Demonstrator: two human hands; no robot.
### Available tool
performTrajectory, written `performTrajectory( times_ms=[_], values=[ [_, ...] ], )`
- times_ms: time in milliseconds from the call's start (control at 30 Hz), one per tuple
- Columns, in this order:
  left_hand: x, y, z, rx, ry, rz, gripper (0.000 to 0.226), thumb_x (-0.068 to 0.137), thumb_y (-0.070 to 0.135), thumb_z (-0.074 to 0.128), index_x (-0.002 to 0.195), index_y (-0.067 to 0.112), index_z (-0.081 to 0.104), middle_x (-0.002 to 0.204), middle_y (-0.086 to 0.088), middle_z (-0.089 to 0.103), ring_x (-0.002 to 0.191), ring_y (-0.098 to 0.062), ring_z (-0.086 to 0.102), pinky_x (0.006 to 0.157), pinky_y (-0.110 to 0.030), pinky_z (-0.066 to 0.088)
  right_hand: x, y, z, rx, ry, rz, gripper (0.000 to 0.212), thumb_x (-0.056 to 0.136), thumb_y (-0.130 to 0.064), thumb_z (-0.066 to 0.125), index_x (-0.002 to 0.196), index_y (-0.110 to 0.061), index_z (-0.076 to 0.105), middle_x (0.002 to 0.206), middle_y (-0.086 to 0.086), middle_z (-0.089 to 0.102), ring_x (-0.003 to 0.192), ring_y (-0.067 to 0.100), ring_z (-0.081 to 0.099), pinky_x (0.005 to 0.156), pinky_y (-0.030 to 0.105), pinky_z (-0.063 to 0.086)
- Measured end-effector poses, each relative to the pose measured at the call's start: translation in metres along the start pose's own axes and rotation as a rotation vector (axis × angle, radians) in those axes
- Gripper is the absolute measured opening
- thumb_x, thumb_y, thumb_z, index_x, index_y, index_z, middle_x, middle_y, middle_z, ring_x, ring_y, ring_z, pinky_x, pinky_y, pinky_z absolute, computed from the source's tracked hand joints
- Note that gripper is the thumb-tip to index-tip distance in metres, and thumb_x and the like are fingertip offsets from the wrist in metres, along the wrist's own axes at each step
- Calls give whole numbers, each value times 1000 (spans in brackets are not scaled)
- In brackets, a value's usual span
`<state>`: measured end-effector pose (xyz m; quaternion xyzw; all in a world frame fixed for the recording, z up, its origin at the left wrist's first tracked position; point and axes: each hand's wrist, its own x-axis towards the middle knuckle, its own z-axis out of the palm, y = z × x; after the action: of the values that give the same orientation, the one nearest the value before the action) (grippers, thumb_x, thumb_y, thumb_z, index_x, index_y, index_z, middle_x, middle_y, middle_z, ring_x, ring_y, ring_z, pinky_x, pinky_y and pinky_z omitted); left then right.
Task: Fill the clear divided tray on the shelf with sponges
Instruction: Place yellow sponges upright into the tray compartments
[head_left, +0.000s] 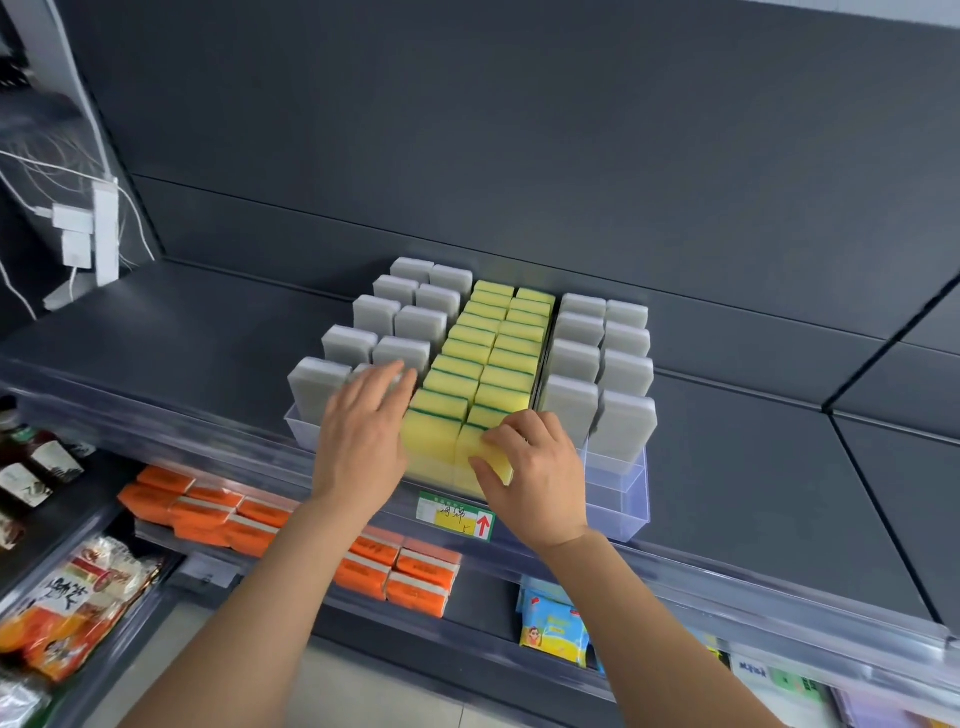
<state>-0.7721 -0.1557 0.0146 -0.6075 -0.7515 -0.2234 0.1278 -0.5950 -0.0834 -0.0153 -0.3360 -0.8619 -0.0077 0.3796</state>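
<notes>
Left hand (363, 434) lies flat; right hand (537, 480) pinches front yellow sponge (491, 456).

Clear divided plastic tray (618, 499) at front edge of dark grey shelf (753, 493), three lanes running front to back. Grey rectangular foam sponges (571, 405) upright on edge, double rows in both outer lanes, spaced apart. Yellow rectangular sponges with green scouring backs (498, 353) packed tight in double row in middle lane. Front right yellow sponge (467, 441) pinched by right hand (535, 478).
</notes>
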Motion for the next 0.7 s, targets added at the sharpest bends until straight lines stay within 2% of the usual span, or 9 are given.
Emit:
performTrajectory(
  times_ms=[67,167,267,467,700],
  values=[
    [4,-5,-1,43,-49,-20,70,65,-12,65,131,4,51,135,-12,53,129,-31,45,106,-46,34,0,-2,0,-9,5,8,17,75,-24,74,87,-13,69,86,2,61,76,22,51,60,28,44],
    [-1,-9,-2,67,-87,-23,69,63,-13,67,129,5,53,133,-10,54,128,-29,46,102,-45,37,-2,-5,-1,-21,13,23,17,75,-22,75,87,-13,69,86,2,61,76,22,52,60,27,43],
    [-7,-10,-3,57,-90,-19,68,63,-13,67,128,5,54,133,-10,55,127,-28,47,97,-45,41,-3,-7,0,-37,15,44,18,75,-22,76,89,-13,69,88,2,62,78,22,52,61,27,44],
    [-8,-11,-3,42,-111,-2,71,64,-12,67,132,5,51,136,-10,52,130,-28,45,101,-45,39,-6,-11,1,-69,8,96,29,75,-22,77,99,-12,67,95,5,63,83,25,56,64,30,48],
    [-6,-12,-8,21,-113,13,69,66,-12,68,130,5,52,135,-11,53,129,-29,45,101,-45,40,-7,-16,-2,-120,-24,137,34,73,-25,77,102,-14,65,100,6,62,86,27,58,67,36,49]
  ],
)
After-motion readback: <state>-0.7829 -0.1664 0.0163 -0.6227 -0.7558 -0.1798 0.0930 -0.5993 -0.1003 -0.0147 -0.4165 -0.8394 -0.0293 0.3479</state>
